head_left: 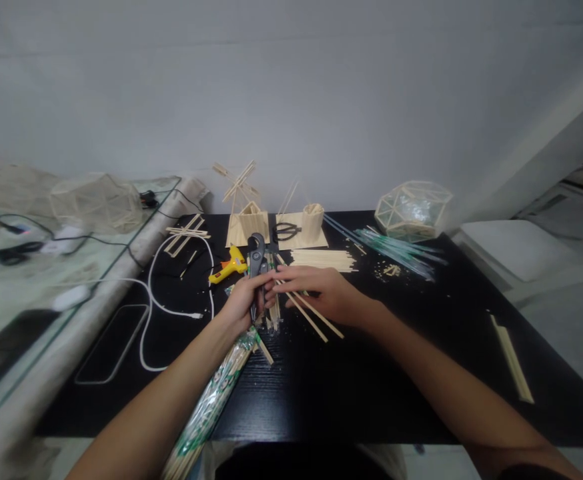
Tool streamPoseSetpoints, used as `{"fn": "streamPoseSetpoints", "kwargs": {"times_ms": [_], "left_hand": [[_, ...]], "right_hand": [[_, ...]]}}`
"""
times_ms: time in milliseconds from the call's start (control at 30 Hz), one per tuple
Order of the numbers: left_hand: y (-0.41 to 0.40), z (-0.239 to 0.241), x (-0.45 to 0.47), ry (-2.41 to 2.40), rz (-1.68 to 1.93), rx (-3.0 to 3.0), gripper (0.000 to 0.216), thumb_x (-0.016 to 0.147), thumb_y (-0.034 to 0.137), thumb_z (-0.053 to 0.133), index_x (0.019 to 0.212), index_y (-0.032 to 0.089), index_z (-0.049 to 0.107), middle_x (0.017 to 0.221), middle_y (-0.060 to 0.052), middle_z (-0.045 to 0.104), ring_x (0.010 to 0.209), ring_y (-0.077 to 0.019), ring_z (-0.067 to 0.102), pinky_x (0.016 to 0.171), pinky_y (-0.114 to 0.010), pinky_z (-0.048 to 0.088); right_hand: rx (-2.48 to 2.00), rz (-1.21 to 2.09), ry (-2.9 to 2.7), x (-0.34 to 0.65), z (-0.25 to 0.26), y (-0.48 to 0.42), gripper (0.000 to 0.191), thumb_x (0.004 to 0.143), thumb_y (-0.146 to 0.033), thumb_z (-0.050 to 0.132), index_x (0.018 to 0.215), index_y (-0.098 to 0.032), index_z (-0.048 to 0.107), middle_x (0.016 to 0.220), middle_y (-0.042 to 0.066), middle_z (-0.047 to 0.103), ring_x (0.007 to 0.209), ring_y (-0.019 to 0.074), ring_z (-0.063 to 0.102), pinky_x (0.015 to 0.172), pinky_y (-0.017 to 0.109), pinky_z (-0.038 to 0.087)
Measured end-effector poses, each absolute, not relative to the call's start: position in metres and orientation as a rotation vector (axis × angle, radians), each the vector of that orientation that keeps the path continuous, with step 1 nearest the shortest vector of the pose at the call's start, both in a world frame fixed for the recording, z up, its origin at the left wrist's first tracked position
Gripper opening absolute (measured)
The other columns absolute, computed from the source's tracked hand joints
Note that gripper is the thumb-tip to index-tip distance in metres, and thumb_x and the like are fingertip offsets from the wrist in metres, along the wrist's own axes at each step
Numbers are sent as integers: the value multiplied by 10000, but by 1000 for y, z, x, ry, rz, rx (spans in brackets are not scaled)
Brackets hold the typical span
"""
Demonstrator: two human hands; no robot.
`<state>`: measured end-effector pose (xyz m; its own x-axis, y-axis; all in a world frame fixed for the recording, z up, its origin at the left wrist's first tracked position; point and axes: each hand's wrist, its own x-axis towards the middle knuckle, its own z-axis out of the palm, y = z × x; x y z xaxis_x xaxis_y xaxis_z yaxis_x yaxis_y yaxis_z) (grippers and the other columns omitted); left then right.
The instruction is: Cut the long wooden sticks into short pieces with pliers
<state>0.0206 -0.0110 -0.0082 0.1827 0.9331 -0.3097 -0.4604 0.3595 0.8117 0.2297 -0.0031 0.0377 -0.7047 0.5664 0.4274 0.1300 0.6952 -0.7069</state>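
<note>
My left hand (244, 299) is closed around the handles of a dark grey cutter with a hooked jaw (256, 255), its head pointing away from me. Beside it, my right hand (329, 292) grips a pair of wooden chopsticks (310, 316); their far ends reach towards the cutter, but I cannot tell whether they touch its jaw. A yellow glue gun (230, 265) lies just left of the cutter. Under my left forearm is a bundle of chopsticks in green-printed plastic wrappers (216, 393). A row of bare chopsticks (324, 260) lies behind my right hand.
Two stick-built models on wooden bases (238, 230) (316, 230) stand at the back, black scissors (286, 231) between them. Empty wrappers (401, 250) and a faceted stick frame (414, 210) are at right. A white cable (150, 313) loops at left near a phone-shaped outline (113, 343).
</note>
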Motion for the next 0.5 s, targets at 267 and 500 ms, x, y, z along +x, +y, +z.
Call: {"fn": "streamPoseSetpoints", "kwargs": {"times_ms": [267,500], "left_hand": [[-13,-11,27,1013,996,756,358,758,461,785,792,119,684,572,37,511,436,-69,441,398,-208,336],[-13,19,16,1287,1309,1283,324,753,434,812,863,149,701,618,27,595,528,-100,526,540,-233,446]], "right_hand": [[-903,875,-1952,229,30,-1,189,946,-319,668,1036,-213,797,1030,68,793,948,249,740,899,386,568],[-979,913,-2165,226,4,18,92,893,-250,747,879,-159,745,738,13,710,665,147,606,674,247,436]]}}
